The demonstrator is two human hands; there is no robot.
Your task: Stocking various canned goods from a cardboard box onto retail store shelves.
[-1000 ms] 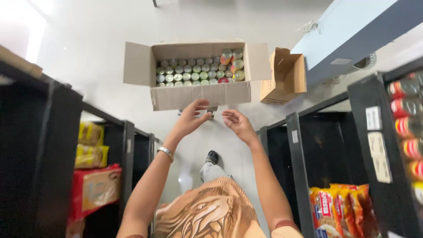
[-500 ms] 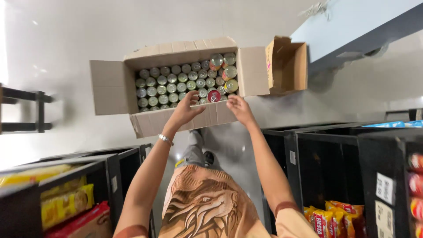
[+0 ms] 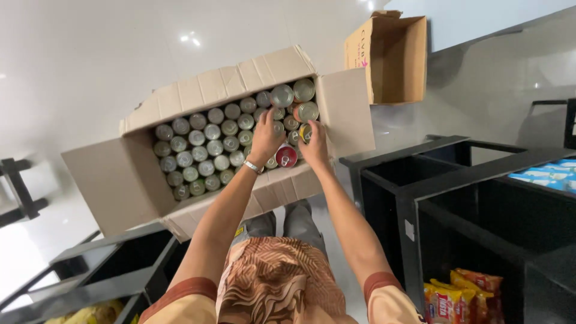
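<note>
Head view, box: a large open cardboard box (image 3: pixel 120 180) sits on the pale floor (image 3: pixel 78 66), flaps spread, packed with upright tin cans (image 3: pixel 198 150) in close rows.
Head view, left hand: the left hand (image 3: pixel 267 137) reaches into the right part of the box, fingers curled down over the can tops; its grip looks closed around a can, though which can it is I cannot tell. A bracelet (image 3: pixel 252 166) sits on the wrist.
Head view, right hand: the right hand (image 3: pixel 315 144) is just beside the left, its grip wrapped on a yellow-labelled can (image 3: pixel 304 133) near the box's right wall.
Head view, loose cans: a red-labelled can (image 3: pixel 286 156) lies on its side between the two hands; a few more cans (image 3: pixel 294 96) lie tilted in the far right corner.
Head view, surroundings: a smaller empty carton (image 3: pixel 396 57) stands beyond the big box. Black shelving (image 3: pixel 456 198) flanks the person, with red and yellow snack packets (image 3: pixel 462 297) low on the right.
</note>
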